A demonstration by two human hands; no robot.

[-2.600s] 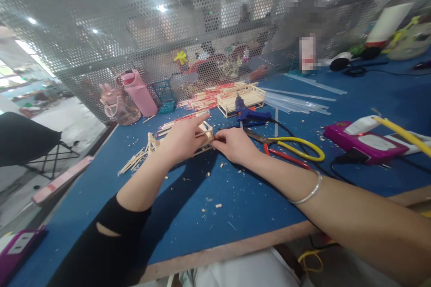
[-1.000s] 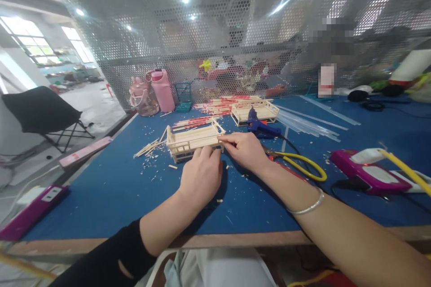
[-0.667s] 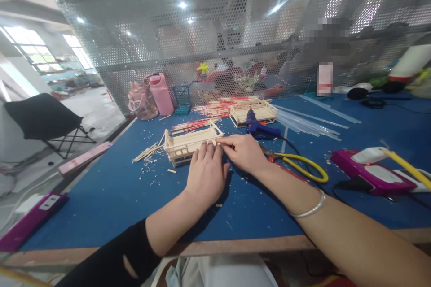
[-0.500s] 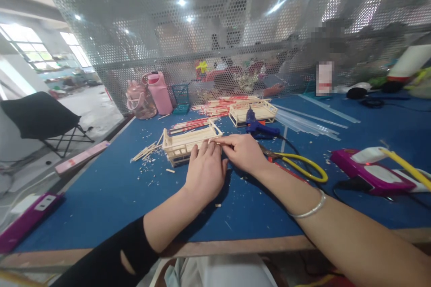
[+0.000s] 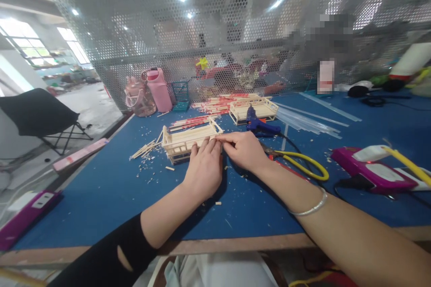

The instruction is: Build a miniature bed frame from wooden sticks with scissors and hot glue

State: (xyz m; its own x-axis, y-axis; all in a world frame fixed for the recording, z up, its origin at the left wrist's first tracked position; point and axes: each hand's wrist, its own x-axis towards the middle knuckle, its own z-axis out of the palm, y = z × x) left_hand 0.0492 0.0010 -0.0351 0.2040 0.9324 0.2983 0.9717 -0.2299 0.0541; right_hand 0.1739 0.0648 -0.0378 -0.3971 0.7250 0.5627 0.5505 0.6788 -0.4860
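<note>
A small model frame of pale wooden sticks (image 5: 188,140) stands on the blue table (image 5: 111,188). My left hand (image 5: 204,168) lies against its near side, fingers together and pressed on the sticks. My right hand (image 5: 244,150) pinches the frame's near right corner with thumb and forefinger. A silver bangle (image 5: 308,206) sits on my right wrist.
A second stick frame (image 5: 254,109) and a blue glue gun (image 5: 259,125) lie behind. Yellow-handled cutters (image 5: 299,165) sit to the right, with a purple power strip (image 5: 373,172). Loose sticks (image 5: 144,149), two pink bottles (image 5: 150,92) and clear glue rods (image 5: 310,121) lie further off. A perforated screen (image 5: 215,45) closes the back.
Earlier my left hand held the frame raised from above; it now rests on the table against the frame's near side. The frame stands flat. My right hand kept its pinch.
</note>
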